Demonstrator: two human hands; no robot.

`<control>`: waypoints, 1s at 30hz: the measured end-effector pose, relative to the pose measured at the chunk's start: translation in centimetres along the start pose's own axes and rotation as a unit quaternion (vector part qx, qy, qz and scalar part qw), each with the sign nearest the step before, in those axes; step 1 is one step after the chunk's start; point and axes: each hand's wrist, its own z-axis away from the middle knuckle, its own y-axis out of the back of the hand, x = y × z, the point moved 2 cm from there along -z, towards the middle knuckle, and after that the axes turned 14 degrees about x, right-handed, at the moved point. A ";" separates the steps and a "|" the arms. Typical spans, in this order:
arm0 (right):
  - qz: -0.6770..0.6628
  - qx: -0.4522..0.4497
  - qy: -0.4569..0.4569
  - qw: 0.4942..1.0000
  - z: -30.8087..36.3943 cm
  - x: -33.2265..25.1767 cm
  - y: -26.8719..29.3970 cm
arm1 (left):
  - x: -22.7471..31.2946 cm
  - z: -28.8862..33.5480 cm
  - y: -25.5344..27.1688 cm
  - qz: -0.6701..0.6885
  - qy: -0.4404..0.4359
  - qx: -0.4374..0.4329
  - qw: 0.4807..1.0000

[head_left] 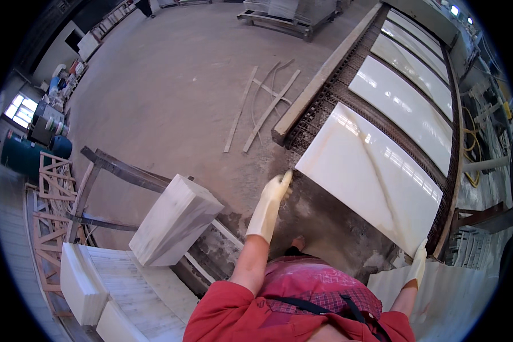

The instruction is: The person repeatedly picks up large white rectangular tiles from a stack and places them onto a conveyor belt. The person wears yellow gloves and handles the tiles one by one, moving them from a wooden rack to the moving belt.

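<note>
1. A long mesh conveyor bed [325,108] runs from the near right to the far right, and white polished slabs lie on it in a row.
2. The nearest white stone slab [370,171] lies flat at the near end of the bed, and its near edge overhangs the bed's end.
3. The bare concrete floor [171,85] spreads to the left of the bed; thin wooden strips [262,108] lie on it just beside the bed's left edge.
4. A stack of grey-veined marble tiles [174,219] stands tilted on a metal frame [119,171] at the lower left, with more tiles [114,290] lying flat below it.
5. The left hand [276,191], in a pale rubber glove, touches the near left corner of the nearest slab; its fingers are bent over the edge, though how firmly they grip cannot be told.
6. The right hand [419,262], gloved alike, is at the slab's near right corner, fingers curled against the edge there.
</note>
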 end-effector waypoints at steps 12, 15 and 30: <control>-0.160 0.086 -0.004 0.983 8.3 4.7 -2.8 | -42.8 19.3 8.3 0.234 0.475 0.112 0.841; -0.193 0.027 -0.066 0.979 7.4 9.5 -3.9 | -44.3 21.2 9.5 0.266 0.491 0.113 0.822; 0.218 -0.276 0.309 0.884 30.1 13.9 -17.5 | -49.6 24.8 15.9 0.325 0.403 0.121 0.847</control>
